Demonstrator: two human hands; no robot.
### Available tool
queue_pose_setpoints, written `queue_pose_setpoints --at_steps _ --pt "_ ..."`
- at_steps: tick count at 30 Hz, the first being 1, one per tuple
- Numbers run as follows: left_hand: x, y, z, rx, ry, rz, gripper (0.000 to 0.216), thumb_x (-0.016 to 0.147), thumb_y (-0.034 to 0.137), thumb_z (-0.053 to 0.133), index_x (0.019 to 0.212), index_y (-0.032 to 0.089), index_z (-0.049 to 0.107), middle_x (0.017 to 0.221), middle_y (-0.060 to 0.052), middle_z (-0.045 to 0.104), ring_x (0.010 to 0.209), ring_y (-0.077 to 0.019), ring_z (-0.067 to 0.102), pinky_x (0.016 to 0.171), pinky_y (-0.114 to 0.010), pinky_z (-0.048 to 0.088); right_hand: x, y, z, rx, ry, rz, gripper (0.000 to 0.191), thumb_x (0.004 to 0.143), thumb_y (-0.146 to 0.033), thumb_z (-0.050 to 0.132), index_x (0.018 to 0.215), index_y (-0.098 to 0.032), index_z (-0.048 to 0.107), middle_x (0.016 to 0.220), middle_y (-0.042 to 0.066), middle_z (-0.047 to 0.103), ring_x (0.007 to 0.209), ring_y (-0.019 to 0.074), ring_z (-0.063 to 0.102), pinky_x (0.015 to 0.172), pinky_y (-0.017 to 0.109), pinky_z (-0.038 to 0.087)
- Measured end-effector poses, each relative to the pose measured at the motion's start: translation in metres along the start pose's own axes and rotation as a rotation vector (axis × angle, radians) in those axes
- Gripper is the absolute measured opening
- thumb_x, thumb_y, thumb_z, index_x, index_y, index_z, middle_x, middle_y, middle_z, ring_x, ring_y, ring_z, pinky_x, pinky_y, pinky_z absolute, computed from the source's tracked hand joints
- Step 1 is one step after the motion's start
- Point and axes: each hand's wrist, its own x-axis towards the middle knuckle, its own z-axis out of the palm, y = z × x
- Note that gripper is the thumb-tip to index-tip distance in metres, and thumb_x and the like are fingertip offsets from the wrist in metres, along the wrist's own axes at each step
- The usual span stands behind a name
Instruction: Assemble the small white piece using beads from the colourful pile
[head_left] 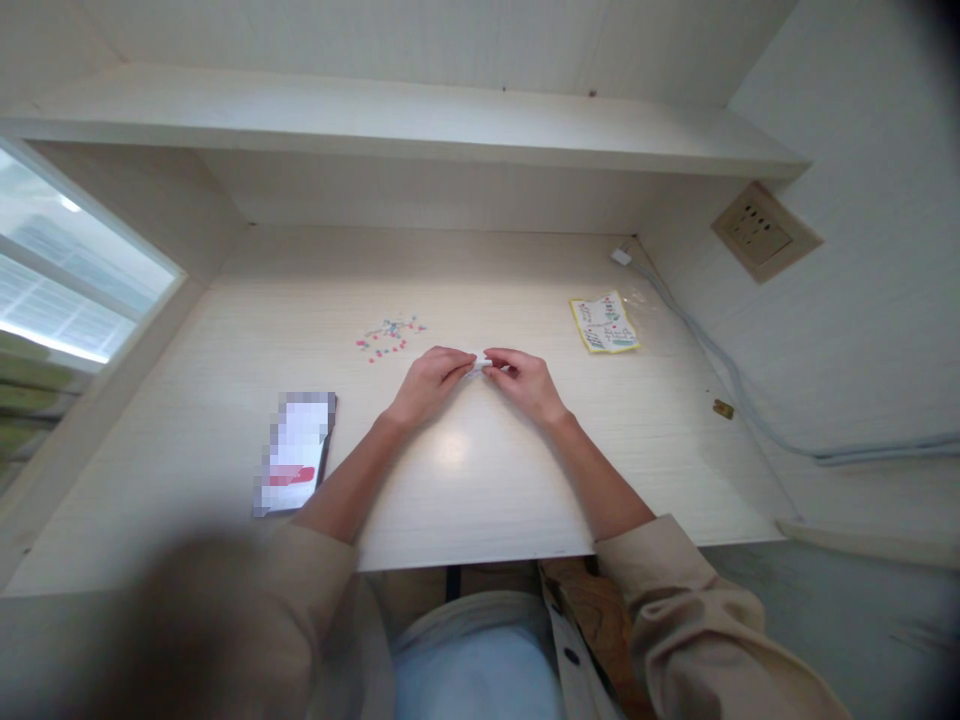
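place: seemed a home study nook | tabletop (480, 500) sat beneath shelf (420, 140) | window (67, 270) flanked left, wall socket (765, 234) right

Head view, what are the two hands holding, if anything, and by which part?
A small white piece, seemingly pinched at one end by the left hand, at the other by the right hand; too small to identify.

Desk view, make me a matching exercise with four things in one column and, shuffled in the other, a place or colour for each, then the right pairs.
1. Phone
2. Printed sheet
3. Tiny pieces
4. White item

A. Held between left hand and right hand
B. Pink and blue, scattered
C. Beside the left forearm
D. Yellow-edged

Pairs: 1-C, 2-D, 3-B, 4-A
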Motion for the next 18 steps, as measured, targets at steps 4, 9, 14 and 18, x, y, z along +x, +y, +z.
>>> queue_pose_setpoints --at_steps 4,9,14,18 --pt "0.0001 0.0001 0.0005 0.021 -0.014 0.010 0.027 0.090 0.033 0.047 0.103 0.021 0.068 0.102 -0.006 0.070 0.097 -0.0186 0.061 0.088 -0.033 0.047 0.0005 -0.0029 -0.0013 -0.010 -0.022 -0.045 0.025 0.084 -0.031 0.057 0.106 -0.023 0.067 0.100 0.005 0.069 0.089 0.0173 0.064 0.084 0.031 0.051" --pt "-0.0017 -0.0012 0.0020 0.001 -0.011 0.025 0.027 0.090 0.030 0.048 0.105 0.019 0.066 0.103 -0.007 0.069 0.098 -0.0184 0.061 0.089 -0.034 0.047 0.0011 -0.0029 -0.0015 -0.029 -0.031 -0.067 0.022 0.086 -0.028 0.055 0.104 -0.024 0.068 0.101 0.005 0.069 0.094 0.0178 0.063 0.086 0.031 0.050" --pt "-0.0052 -0.0037 0.0063 -0.068 0.015 -0.074 0.035 0.087 0.028 0.052 0.121 0.021 0.057 0.106 -0.007 0.068 0.094 -0.0170 0.063 0.085 -0.032 0.050 0.0013 -0.0007 -0.0005 -0.028 -0.021 -0.070 0.023 0.086 -0.028 0.056 0.104 -0.023 0.068 0.100 0.005 0.069 0.091 0.0170 0.064 0.084 0.030 0.050" --pt "-0.0064 -0.0037 0.0090 -0.180 0.025 -0.136 0.041 0.085 0.027 0.054 0.126 0.021 0.052 0.108 -0.007 0.067 0.088 -0.0153 0.065 0.080 -0.029 0.052 0.0014 -0.0017 -0.0010 -0.036 -0.024 -0.057 0.023 0.086 -0.027 0.055 0.105 -0.024 0.068 0.100 0.004 0.069 0.091 0.0170 0.063 0.084 0.031 0.050"
